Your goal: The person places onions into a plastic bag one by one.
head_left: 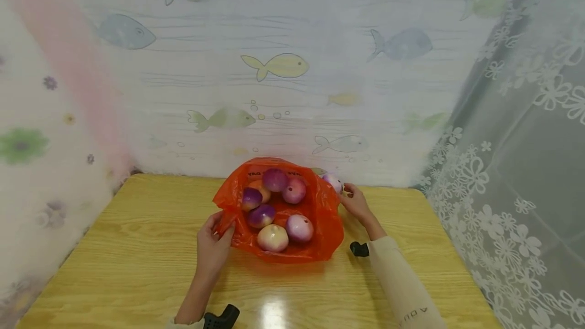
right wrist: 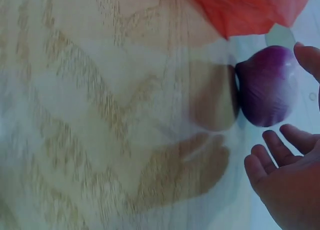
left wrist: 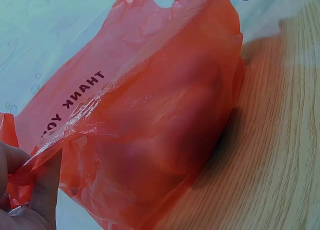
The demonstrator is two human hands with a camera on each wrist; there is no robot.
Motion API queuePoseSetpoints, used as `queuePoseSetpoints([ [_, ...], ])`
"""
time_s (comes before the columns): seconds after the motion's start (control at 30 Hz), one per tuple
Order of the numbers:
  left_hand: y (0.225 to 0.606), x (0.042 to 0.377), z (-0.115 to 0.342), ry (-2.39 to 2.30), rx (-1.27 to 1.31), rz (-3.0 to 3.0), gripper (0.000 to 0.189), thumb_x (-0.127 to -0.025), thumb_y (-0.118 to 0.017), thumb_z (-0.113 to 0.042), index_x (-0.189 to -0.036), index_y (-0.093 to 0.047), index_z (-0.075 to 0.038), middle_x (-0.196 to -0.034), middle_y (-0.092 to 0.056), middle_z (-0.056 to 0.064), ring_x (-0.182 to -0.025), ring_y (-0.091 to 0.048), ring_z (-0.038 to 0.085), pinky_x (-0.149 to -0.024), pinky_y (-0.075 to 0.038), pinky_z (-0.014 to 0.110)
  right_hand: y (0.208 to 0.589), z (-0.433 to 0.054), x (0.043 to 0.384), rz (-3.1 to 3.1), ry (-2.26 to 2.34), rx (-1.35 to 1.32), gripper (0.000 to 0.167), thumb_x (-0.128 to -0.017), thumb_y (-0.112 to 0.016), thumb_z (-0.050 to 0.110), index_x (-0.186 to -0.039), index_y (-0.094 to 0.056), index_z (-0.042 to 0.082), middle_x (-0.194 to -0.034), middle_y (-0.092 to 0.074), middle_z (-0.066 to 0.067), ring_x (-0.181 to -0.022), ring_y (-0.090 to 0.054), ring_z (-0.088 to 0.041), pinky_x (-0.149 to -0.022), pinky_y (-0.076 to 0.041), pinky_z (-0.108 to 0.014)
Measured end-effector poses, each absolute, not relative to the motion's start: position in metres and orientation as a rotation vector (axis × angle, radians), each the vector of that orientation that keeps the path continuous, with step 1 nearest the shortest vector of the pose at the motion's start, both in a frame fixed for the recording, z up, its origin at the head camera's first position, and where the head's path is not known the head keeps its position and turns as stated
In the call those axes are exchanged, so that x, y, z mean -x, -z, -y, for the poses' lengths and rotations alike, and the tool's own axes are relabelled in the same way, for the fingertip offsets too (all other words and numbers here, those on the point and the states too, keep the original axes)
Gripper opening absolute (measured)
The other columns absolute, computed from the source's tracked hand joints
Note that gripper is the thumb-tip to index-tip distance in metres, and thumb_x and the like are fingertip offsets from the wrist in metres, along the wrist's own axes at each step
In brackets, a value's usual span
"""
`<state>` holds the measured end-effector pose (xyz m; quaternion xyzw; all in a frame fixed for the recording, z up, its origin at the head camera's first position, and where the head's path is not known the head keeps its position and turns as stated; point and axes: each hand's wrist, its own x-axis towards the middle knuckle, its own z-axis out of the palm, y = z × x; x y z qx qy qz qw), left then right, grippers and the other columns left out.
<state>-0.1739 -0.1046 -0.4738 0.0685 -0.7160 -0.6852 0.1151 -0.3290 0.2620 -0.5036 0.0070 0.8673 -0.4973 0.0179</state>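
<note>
A red plastic bag [head_left: 330, 230] stands with its mouth wide open on the table, several purple-and-white onions [head_left: 299, 228] inside. My left hand [head_left: 213, 243] pinches the bag's left rim between thumb and fingers; in the left wrist view the thin red film [left wrist: 140, 115] bears "THANK YOU" lettering. Outside the bag, at its far right side, lies a single onion [right wrist: 270, 87], partly hidden by the bag in the head view. My right hand [head_left: 358, 206] is beside this onion, fingers spread and thumb apart, with a small gap showing in the right wrist view.
The wooden table [head_left: 151, 237] meets a fish-patterned curtain [head_left: 274, 116] at its back edge. Lace-flowered sheer cloth [head_left: 507, 217] hangs along the right. A black device part [head_left: 359, 249] shows near the right wrist, another black piece [head_left: 222, 317] near the left wrist.
</note>
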Motion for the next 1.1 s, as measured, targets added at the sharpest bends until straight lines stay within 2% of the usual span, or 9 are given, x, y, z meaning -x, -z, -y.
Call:
queuePoseSetpoints([
  [0.1, 0.474, 0.174, 0.105, 2.014, -0.202, 2.085, 0.038, -0.1, -0.058, -0.002, -0.138, -0.053, 0.004, -0.133, -0.058, 0.021, -0.099, -0.062, -0.001, -0.082, -0.052, 0.011, 0.507, -0.258, 0.336, -2.653, 1.563, -0.018, 0.068, -0.099, -0.059, 0.018, -0.153, -0.029, -0.01, -0.153, -0.038, -0.033, -0.137, -0.041, -0.048, -0.114, -0.039, -0.056],
  [0.27, 0.474, 0.174, 0.105, 2.008, -0.196, 2.082, 0.038, -0.1, -0.058, -0.001, -0.137, -0.053, 0.004, -0.133, -0.059, 0.021, -0.101, -0.063, 0.003, -0.083, -0.053, 0.012, 0.512, -0.255, 0.345, -2.61, 1.627, -0.05, 0.072, -0.097, -0.058, 0.012, -0.155, -0.022, -0.009, -0.154, -0.034, -0.033, -0.141, -0.038, -0.047, -0.116, -0.034, -0.056],
  [0.5, 0.474, 0.174, 0.105, 1.997, -0.199, 2.076, 0.036, -0.099, -0.058, 0.001, -0.135, -0.054, 0.005, -0.132, -0.059, 0.022, -0.108, -0.063, 0.016, -0.084, -0.052, 0.012, 0.516, -0.25, 0.352, -2.657, 1.626, 0.028, 0.063, -0.096, -0.06, 0.011, -0.148, -0.036, -0.014, -0.144, -0.046, -0.036, -0.131, -0.049, -0.049, -0.111, -0.042, -0.056],
  [0.67, 0.475, 0.174, 0.105, 1.993, -0.2, 2.084, 0.037, -0.1, -0.058, 0.0, -0.136, -0.054, 0.003, -0.132, -0.06, 0.021, -0.113, -0.063, 0.025, -0.084, -0.053, 0.013, 0.517, -0.253, 0.351, -2.652, 1.645, 0.031, 0.061, -0.096, -0.063, 0.012, -0.148, -0.039, -0.011, -0.143, -0.048, -0.034, -0.129, -0.051, -0.047, -0.109, -0.044, -0.055],
  [1.0, 0.478, 0.176, 0.104, 1.992, -0.214, 2.069, 0.036, -0.099, -0.058, 0.002, -0.135, -0.054, 0.003, -0.131, -0.06, 0.02, -0.112, -0.064, 0.024, -0.084, -0.054, 0.014, 0.518, -0.264, 0.347, -2.692, 1.715, 0.031, 0.061, -0.097, -0.066, 0.009, -0.149, -0.04, -0.009, -0.146, -0.046, -0.032, -0.124, -0.055, -0.046, -0.101, -0.053, -0.045],
  [1.1, 0.479, 0.177, 0.104, 2.001, -0.217, 2.068, 0.035, -0.099, -0.058, 0.002, -0.134, -0.054, 0.003, -0.131, -0.06, 0.019, -0.111, -0.064, 0.023, -0.084, -0.054, 0.015, 0.517, -0.268, 0.346, -2.698, 1.731, 0.039, 0.064, -0.096, -0.066, 0.007, -0.151, -0.037, -0.009, -0.148, -0.043, -0.032, -0.126, -0.054, -0.048, -0.102, -0.052, -0.047],
])
